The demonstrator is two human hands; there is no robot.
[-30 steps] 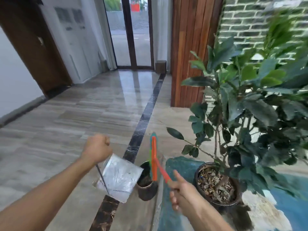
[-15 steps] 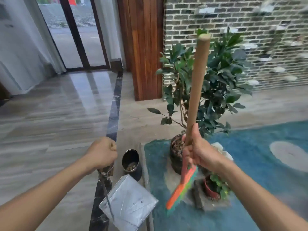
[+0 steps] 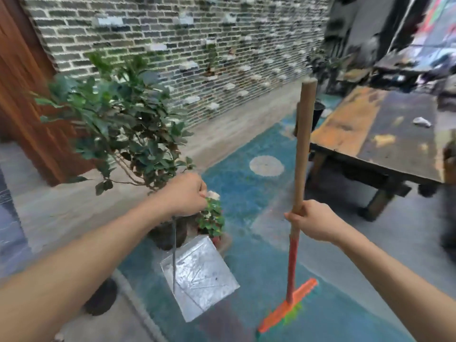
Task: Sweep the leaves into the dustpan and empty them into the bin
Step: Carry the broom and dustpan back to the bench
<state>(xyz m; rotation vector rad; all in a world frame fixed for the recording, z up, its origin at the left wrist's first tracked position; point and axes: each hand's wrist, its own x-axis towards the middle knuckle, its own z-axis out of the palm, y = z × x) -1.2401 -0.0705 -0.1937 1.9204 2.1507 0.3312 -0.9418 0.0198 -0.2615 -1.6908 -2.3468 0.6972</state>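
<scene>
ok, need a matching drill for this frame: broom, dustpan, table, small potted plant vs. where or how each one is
1. broom
2. dustpan
3. table
4. small potted plant

a. held by its thin handle in the left hand
b. at the right of the view, worn top
c. upright, gripped by the right hand
d. on the floor just beyond the dustpan

Pairs: 1-c, 2-a, 3-b, 4-d

Both bare forearms are extending forward from the lower corners. The left hand [image 3: 183, 193] is clenching, knuckles up, round the dustpan [image 3: 199, 277] handle. The right hand [image 3: 313, 222] is gripping the broom [image 3: 302, 149] stick, thumb side up.
</scene>
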